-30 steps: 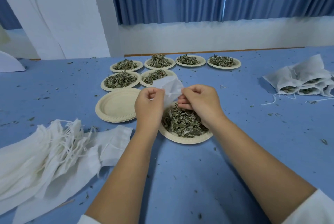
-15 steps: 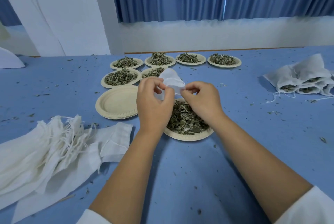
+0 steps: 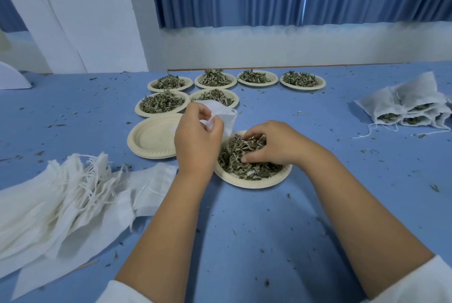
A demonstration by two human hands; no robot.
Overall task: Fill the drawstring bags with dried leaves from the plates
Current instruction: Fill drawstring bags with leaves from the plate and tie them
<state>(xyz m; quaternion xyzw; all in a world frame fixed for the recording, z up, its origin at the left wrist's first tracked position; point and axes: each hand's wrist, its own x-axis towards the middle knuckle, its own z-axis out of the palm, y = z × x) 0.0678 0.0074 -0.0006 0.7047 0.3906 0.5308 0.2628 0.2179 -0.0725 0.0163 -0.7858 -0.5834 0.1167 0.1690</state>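
My left hand [image 3: 195, 141] holds a white drawstring bag [image 3: 223, 116] by its mouth, raised just left of the near plate [image 3: 254, 181]. That plate carries a heap of dried leaves [image 3: 237, 158]. My right hand [image 3: 274, 143] lies on the heap with its fingers curled into the leaves. An empty stack of plates [image 3: 151, 138] sits to the left of my left hand. Several more plates of leaves [image 3: 161, 103] stand further back in two rows.
A pile of empty white bags [image 3: 61, 197] with loose strings lies at the near left. Filled bags [image 3: 413, 107] are stacked at the far right. Leaf crumbs are scattered over the blue table [image 3: 269, 229]. A white wall and blue curtains stand behind the table.
My right hand let go of the bag's mouth and dropped onto the leaves in the near plate. My left hand kept hold of the bag.
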